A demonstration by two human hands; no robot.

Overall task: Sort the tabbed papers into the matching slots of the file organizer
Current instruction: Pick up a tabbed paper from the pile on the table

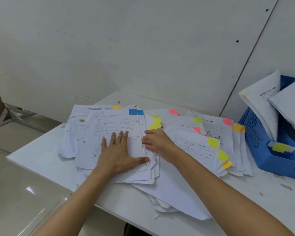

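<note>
Head view, sole view available. The tabbed papers (109,126) lie in a loose, overlapping heap across the white table (41,160), with several sheets overhanging its near edge. Coloured tabs project from the far and right edges: a blue tab (132,111), a yellow-green tab (155,122), a pink tab (172,111) and an orange tab (238,128). The left hand (119,150) lies flat on the top sheet of the left-hand stack, fingers straight and spread, pressing down and gripping nothing. The right hand (157,143) sits at that stack's right edge, fingers curved toward the sheet edges; whether a sheet is pinched cannot be told. The blue file organizer (255,133) stands at the table's right end, just beside the heap, already holding upright papers and bearing a yellow label (279,147) on its front. Assessment: the sheets are light, limp and creased, likely to slide over one another and to tear at worn edges. Take hold at a free side edge near the tab, with the stack beneath held down.
</note>
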